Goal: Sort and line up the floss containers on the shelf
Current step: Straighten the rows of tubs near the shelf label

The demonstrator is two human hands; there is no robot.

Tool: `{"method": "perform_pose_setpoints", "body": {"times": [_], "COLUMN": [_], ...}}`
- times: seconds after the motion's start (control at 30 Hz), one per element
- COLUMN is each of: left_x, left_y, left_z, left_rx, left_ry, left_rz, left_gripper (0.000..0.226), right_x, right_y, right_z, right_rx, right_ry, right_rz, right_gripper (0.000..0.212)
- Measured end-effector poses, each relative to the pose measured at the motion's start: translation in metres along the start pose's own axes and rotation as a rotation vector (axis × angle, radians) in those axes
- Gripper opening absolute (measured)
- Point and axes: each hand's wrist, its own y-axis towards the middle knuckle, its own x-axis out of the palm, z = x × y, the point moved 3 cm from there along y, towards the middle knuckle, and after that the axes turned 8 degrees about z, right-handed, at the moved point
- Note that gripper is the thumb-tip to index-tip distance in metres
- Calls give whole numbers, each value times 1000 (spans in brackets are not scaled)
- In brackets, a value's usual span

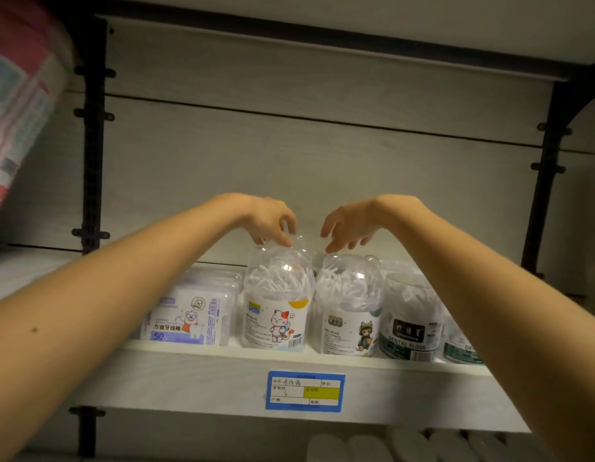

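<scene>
Floss containers stand in a row at the front of a pale shelf. From the left: a square clear box with a bear label, a clear jar with a cat label, a clear jar with a green-hatted cat label, a jar marked DENTAL FLOSS, and another green-labelled jar partly behind my right forearm. My left hand pinches the domed lid of the cat-label jar with its fingertips. My right hand hovers just above the neighbouring jar's lid, fingers loosely bent and holding nothing.
A blue and yellow price tag sits on the shelf's front edge. Black uprights frame the bay, with another shelf overhead. A pink package leans at the upper left. White rounded items show on the shelf below.
</scene>
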Motion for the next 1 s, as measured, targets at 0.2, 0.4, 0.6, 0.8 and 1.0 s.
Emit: {"method": "perform_pose_setpoints", "body": {"times": [0.2, 0.4, 0.6, 0.8, 1.0], "left_x": [-6, -14, -20, -22, -23], "left_y": [-12, -30, -43, -48, -51], "left_z": [-2, -2, 1, 4, 7], "left_rx": [41, 83, 92, 96, 112], "left_ry": [-108, -190, -205, -191, -162], "left_rz": [-16, -36, -46, -53, -81], "left_gripper": [36, 31, 31, 32, 32], "right_x": [0, -5, -14, -19, -21], "right_y": [-5, -19, -33, -40, -46], "right_z": [-2, -10, -13, -14, -10], "right_rx": [-20, -81, -122, -130, -125], "right_ry": [86, 101, 120, 120, 140], "right_rz": [54, 12, -61, -116, -138], "right_gripper": [46, 44, 45, 42, 42]}}
